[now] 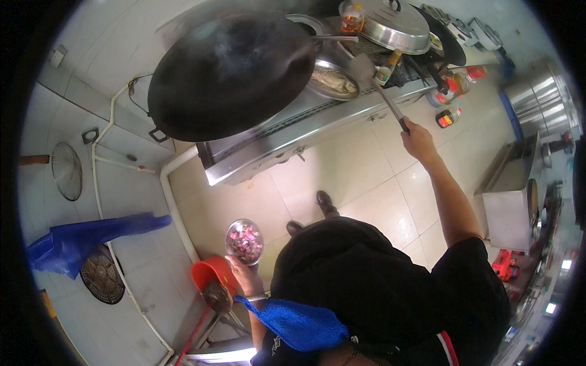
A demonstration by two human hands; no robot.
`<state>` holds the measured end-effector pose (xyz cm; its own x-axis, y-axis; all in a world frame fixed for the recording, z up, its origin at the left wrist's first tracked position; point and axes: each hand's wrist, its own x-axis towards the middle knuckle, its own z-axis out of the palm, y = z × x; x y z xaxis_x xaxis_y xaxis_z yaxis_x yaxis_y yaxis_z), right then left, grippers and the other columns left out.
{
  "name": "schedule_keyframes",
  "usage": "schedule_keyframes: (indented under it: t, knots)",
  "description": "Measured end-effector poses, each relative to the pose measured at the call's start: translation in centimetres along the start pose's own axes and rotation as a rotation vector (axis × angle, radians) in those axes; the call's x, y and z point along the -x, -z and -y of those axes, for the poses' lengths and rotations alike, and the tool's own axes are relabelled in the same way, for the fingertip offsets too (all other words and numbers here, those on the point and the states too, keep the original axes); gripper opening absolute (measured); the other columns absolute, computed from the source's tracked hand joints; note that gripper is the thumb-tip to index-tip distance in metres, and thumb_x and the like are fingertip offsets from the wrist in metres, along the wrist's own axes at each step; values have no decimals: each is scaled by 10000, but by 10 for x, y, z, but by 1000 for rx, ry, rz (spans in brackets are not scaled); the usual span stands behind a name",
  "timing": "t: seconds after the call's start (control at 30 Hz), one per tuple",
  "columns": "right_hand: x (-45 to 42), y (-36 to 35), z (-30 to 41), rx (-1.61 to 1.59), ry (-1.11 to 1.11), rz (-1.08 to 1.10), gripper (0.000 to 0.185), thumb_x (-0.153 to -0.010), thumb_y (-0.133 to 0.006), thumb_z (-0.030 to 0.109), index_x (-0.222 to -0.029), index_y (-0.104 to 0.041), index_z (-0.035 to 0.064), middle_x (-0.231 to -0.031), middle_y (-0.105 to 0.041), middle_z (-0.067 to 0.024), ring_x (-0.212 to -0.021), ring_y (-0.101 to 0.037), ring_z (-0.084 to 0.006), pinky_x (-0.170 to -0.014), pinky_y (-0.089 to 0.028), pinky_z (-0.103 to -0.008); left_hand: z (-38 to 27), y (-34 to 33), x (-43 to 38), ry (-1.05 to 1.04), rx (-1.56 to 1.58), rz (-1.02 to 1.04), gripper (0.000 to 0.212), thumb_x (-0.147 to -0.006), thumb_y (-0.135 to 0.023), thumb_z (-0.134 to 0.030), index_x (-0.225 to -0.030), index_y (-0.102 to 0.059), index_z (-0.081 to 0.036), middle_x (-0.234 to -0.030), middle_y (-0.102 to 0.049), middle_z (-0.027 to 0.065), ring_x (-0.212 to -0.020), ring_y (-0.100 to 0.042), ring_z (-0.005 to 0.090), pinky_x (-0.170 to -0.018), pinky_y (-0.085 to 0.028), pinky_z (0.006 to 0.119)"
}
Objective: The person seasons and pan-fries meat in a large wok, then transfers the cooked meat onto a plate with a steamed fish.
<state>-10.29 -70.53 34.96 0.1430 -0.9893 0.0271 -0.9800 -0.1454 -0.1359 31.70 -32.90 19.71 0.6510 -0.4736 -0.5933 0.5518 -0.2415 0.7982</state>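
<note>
My left hand [246,276] holds a small metal bowl [252,262] at the lower left, above the floor. Inside lie many pinkish-purple chopped pieces [246,241]; their exact kind I cannot tell. A wok spatula [388,100] is gripped by its dark handle end in my right hand [417,141], its blade [361,67] raised near the stove front. A large black wok [219,91] sits on the stove's left side, with smoke or steam over it. Beside the wok a whole fish [333,80] rests on an oval metal plate [336,96].
The steel stove [274,142] has knobs along its front. A domed metal lid [396,25] and an oil bottle [352,18] stand at the back. Several sauce bottles [447,117] are on the floor at right. An orange bucket [206,267] stands near my left forearm.
</note>
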Motion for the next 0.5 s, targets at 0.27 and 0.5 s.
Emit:
schedule_keyframes:
  t: [0.27,0.5]
  knots:
    - [-44,-36,21,-10,55,17,391,-855,-526,123,-1243,-541,79,-869,-662,-222,-840,-652,-392,-750,-525,-487,6,-10,-4,-24,20,-74,694,-937,-344,-665,-1285,-523,-92,-1048,-649,29,-683,-570,145,-513,-415,265]
    - [-68,-56,50,11,29,65,478,-856,-505,97,-1331,-454,103,-876,-647,-207,-825,-653,-387,-735,-531,-470,18,2,-7,-66,-84,-107,713,-922,-350,-686,-1156,-566,-48,-826,-636,39,-543,-535,148,-445,-414,273]
